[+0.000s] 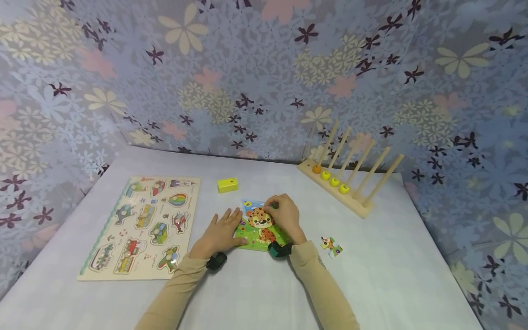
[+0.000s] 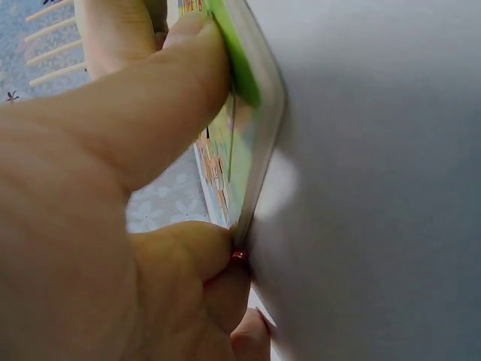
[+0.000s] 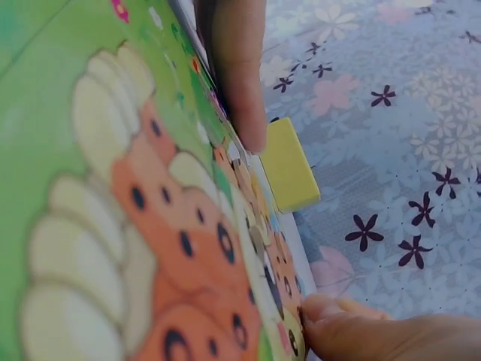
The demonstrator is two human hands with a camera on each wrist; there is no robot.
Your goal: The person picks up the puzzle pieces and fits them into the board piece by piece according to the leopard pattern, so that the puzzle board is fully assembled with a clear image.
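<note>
A leopard jigsaw puzzle (image 1: 262, 222) with a green and blue background lies flat on the table. Along its left edge rests my left hand (image 1: 219, 233), fingers spread, with the thumb (image 2: 192, 60) on the lower left corner. My right hand (image 1: 285, 216) is over the upper right part, thumb and fingers bent together as they pinch a puzzle piece at the leopard's head; the hand hides most of that piece. In the right wrist view the thumb (image 3: 346, 323) touches the puzzle's spotted surface. Right of the puzzle lies a loose jigsaw piece (image 1: 331, 246).
A wooden board of vehicle pictures (image 1: 136, 224) lies on the left. Behind the puzzle stands a yellow block (image 1: 228, 185). At the back right is a wooden rack (image 1: 354, 201) with upright pegs and several orange and yellow beads. Flowered cloth (image 1: 247, 82) hangs behind the table.
</note>
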